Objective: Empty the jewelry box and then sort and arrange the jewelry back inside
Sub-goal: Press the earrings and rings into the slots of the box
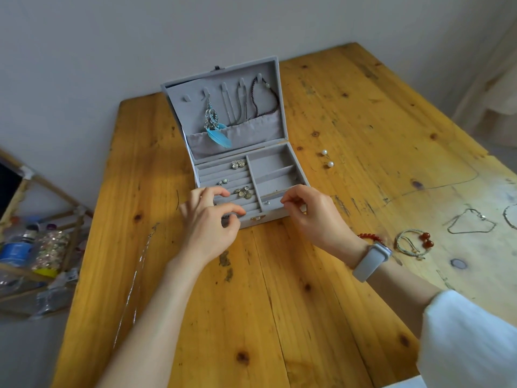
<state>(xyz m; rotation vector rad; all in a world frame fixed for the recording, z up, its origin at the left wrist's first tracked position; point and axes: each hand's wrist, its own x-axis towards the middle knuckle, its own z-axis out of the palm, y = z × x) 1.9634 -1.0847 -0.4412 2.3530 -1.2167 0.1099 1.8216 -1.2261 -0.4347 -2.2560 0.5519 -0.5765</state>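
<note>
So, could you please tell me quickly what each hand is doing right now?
Left hand: fingers curled over the jewelry box, grip unclear.
Right hand: pinching something tiny, unidentifiable.

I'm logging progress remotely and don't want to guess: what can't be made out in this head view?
- Left hand: covers the near ring rows of the jewelry box; what lies under it is hidden.
- Right hand: fingertips pinched, anything between them too small to see.
- Small stud in the near right compartment: too small to identify.
- Chain on the table: cut off by the right edge.
</note>
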